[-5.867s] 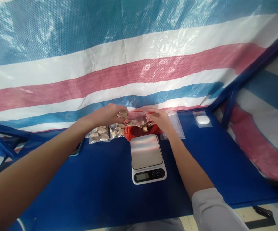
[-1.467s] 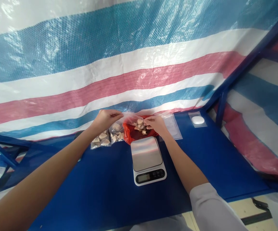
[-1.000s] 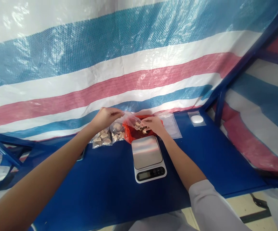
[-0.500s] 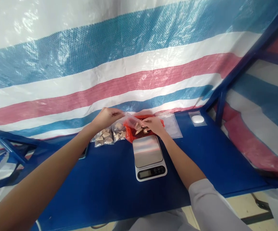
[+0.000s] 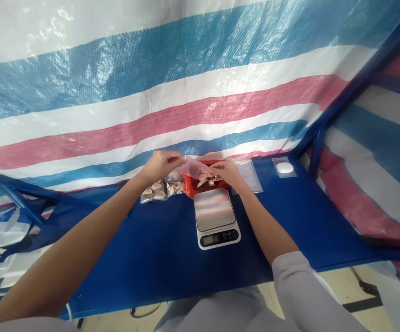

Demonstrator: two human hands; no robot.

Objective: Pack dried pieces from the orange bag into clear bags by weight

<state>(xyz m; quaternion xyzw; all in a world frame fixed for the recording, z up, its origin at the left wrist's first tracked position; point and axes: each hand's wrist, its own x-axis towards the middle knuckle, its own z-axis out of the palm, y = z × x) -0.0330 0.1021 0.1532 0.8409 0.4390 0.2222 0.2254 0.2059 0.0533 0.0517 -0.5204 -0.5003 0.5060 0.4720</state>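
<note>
Shifted a bit since the last shot: both hands sit slightly higher and further right in view, and the scale rides higher too. Left to right, two small clear packs of dumplings (image 5: 153, 191) lie on the blue table (image 5: 117, 267) at about 10 o'clock from the kitchen scale (image 5: 215, 216), just below the left hand (image 5: 160, 166). That hand pinches the top corner of a clear plastic bag (image 5: 195, 167), which hangs slack between both hands at about 12 o'clock, with pale folded dumplings (image 5: 205, 179) bunched low inside, over a red bag (image 5: 193, 186). The right hand (image 5: 228, 173) is closed on the bag's right edge, can't tell if it's got a dumpling too. Around 2 o'clock, a flat clear bag (image 5: 250, 177) lies just past the right hand, and a small white bar in a clear sleeve (image 5: 285, 168) sits further right.
</note>
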